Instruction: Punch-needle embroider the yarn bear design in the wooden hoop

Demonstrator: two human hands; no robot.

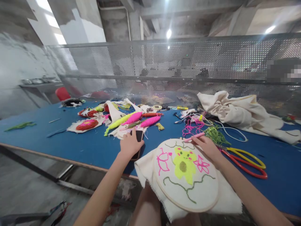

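Observation:
My left hand [131, 145] lies over a dark phone [139, 136] on the blue table, its fingers spread and the index finger reaching along the phone's upper part. Pinched in my right hand [205, 146] is a pink pen-like tool [194, 137], held at the top edge of an embroidery hoop [162, 188]. The hoop rests tilted between my lap and the table edge, stretching cream cloth [230, 201]. On that cloth a yellow-green bear [185, 164] is stitched, with pink flower outlines [202, 164] and dark green vine lines. The tool's tip is too small to make out.
Red and yellow-handled scissors [246, 163] lie right of the hoop. Green yarn [215, 135], pink yarn [194, 125] and a white cable [235, 131] sit behind. Pink yarn bundles [150, 121] lie beyond the phone. Crumpled cream fabric [242, 110] rests before the perforated metal screen [160, 59].

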